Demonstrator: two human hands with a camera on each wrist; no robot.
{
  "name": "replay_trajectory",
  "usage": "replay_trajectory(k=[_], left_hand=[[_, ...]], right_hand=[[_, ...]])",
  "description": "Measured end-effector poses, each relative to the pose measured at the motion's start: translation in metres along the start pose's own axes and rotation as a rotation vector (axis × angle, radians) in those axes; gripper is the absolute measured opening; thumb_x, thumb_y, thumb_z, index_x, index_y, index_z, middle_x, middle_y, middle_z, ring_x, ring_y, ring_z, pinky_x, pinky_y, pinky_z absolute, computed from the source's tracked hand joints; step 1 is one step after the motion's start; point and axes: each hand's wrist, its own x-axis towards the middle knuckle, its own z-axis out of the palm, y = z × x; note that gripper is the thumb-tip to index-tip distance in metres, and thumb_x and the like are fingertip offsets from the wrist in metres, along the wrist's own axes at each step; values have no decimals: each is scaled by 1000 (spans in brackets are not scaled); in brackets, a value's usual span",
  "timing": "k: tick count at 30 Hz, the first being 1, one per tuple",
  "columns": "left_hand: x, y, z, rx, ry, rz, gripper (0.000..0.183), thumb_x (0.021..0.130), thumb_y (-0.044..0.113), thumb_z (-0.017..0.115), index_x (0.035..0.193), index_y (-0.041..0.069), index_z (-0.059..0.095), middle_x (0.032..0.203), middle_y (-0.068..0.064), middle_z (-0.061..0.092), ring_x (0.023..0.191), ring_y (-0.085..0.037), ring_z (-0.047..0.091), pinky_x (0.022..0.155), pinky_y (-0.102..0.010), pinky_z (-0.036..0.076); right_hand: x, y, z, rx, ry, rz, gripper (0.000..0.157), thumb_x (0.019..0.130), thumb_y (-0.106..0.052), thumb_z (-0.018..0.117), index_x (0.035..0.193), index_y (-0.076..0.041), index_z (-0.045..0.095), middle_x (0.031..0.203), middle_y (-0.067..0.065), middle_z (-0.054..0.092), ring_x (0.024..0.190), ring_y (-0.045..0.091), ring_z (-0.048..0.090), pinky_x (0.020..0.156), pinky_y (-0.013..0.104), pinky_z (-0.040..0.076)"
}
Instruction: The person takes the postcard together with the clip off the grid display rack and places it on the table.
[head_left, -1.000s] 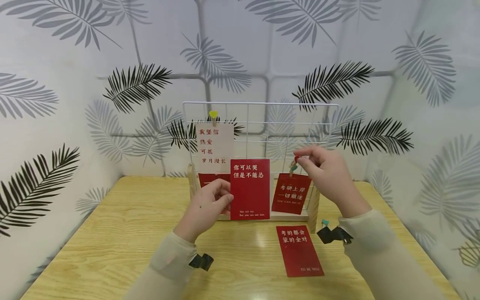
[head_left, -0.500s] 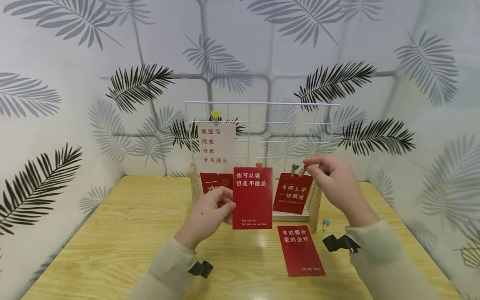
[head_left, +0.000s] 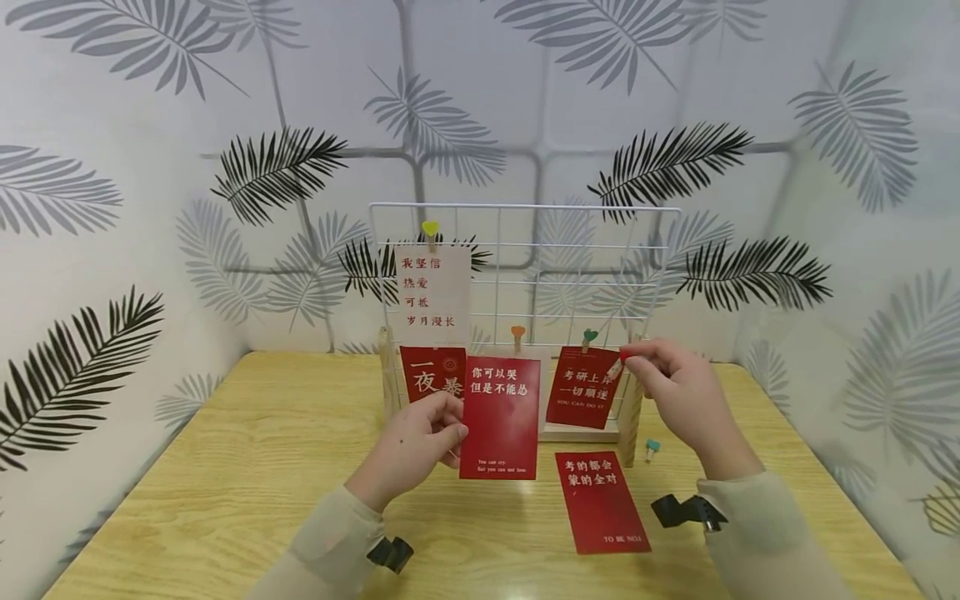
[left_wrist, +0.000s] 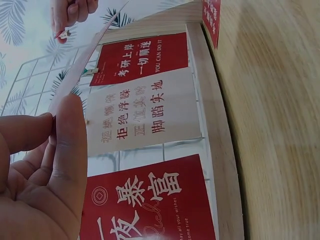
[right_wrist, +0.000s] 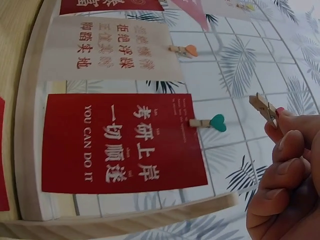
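My left hand [head_left: 412,442] pinches a red card [head_left: 501,429] by its left edge, upright in front of the white wire grid rack [head_left: 517,205]. In the left wrist view this card is seen nearly edge-on. A small wooden clothespin [right_wrist: 262,106] with a red end is pinched between thumb and finger of my right hand [head_left: 686,400], its jaws pointing away from the fingers. Nearest to that hand, a red card [right_wrist: 125,145] hangs on the grid under a green heart clothespin [right_wrist: 210,122]. The held card partly hides a white card [left_wrist: 145,112] hung by an orange heart clothespin [right_wrist: 184,50].
Upper left on the grid hangs a white card [head_left: 432,292] under a yellow heart clothespin [head_left: 431,229]. Below it is another red card [head_left: 431,371]. On the wooden table [head_left: 225,467] lie a loose red card [head_left: 602,504] and a blue-topped clothespin [head_left: 652,450].
My left hand has lowered the red card, uncovering the orange heart clothespin. My right hand has moved down and to the right with its clothespin, away from the green heart one.
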Motion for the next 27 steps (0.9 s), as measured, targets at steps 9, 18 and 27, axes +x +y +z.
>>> replay_trajectory(k=[9,18,27], left_hand=[[1,-16,9,4,-45,-28,6,99,4,62,105,5,60,87,-9,64,74,-23,66,67,-37,60],[-2,-32,20,-2,-115,-98,5,97,3,63,99,4,59,84,-9,65,69,-21,66,65,-37,60],[-2,-39,19,6,-129,-118,5,97,3,64,100,3,61,84,-9,65,69,-21,67,64,-37,60]], right_hand=[[-10,26,0,-14,10,46,38,104,-42,56,120,-11,70,76,7,56,66,23,49,53,33,39],[-19,48,1,-4,-14,121,42,105,-43,54,123,-8,69,81,8,58,74,24,52,59,34,43],[-20,77,-2,-1,-59,200,47,104,-47,53,127,-9,67,85,10,59,75,24,53,55,33,44]])
